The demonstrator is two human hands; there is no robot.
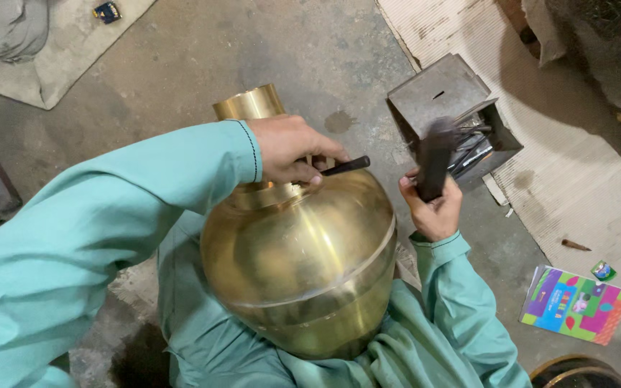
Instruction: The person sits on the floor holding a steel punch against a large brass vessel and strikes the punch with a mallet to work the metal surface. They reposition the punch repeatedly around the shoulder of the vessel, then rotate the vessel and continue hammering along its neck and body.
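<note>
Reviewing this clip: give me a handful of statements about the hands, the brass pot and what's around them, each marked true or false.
1. The left hand grips a dark punch-like rod against the neck of the brass pot. True.
2. The right hand is empty and rests flat on the floor. False: it is raised beside the pot and holds a dark hammer, which looks motion-blurred.
3. The pot rests on the person's lap. True.
4. The metal box beyond the right hand is shut with a lid. False: it is open, with tools showing inside.
5. A colourful booklet lies on the floor to the person's right. True.
</note>
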